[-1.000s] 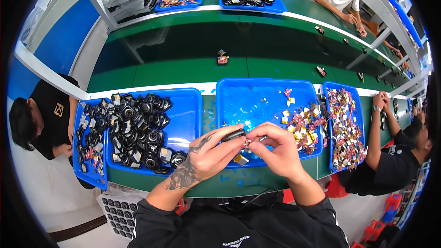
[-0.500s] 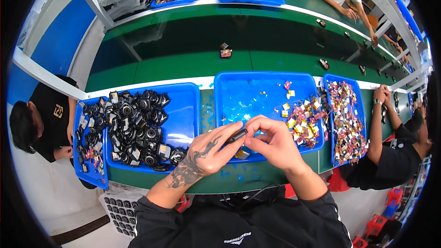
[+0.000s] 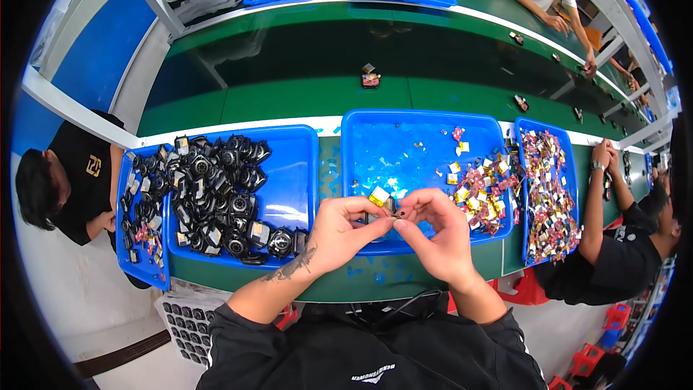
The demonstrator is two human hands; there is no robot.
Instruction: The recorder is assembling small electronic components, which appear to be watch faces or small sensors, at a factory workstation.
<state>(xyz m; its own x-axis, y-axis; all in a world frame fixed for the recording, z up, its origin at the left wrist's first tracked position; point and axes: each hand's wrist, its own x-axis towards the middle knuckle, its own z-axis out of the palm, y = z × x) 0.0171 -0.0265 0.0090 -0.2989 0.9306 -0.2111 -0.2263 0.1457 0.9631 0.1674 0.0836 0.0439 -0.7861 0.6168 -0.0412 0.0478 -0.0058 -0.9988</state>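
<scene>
My left hand (image 3: 346,227) and my right hand (image 3: 438,237) meet over the near edge of the middle blue tray (image 3: 352,152), thumbs and forefingers pinched close together. Between the fingertips is a small dark watch piece (image 3: 396,214), mostly covered by the fingers. A yellow-and-white battery (image 3: 379,196) sticks up just beyond my left forefinger; whether it is joined to the dark piece I cannot tell. Under my hands, the tray holds scattered blue film scraps, with a heap of small red, yellow and white parts (image 3: 480,191) at its right side.
To the left, a blue tray (image 3: 292,191) carries a pile of black watch cases (image 3: 216,188). A narrower tray of mixed parts (image 3: 545,195) stands on the right. Beyond runs a green conveyor belt (image 3: 303,105) with a watch assembly (image 3: 370,79) on it. Co-workers sit on both sides and opposite.
The black piece, earlier seen edge-on in my left hand, is now mostly hidden between both hands' fingertips. A yellow-and-white battery now shows above the left fingers. My left hand has turned.
</scene>
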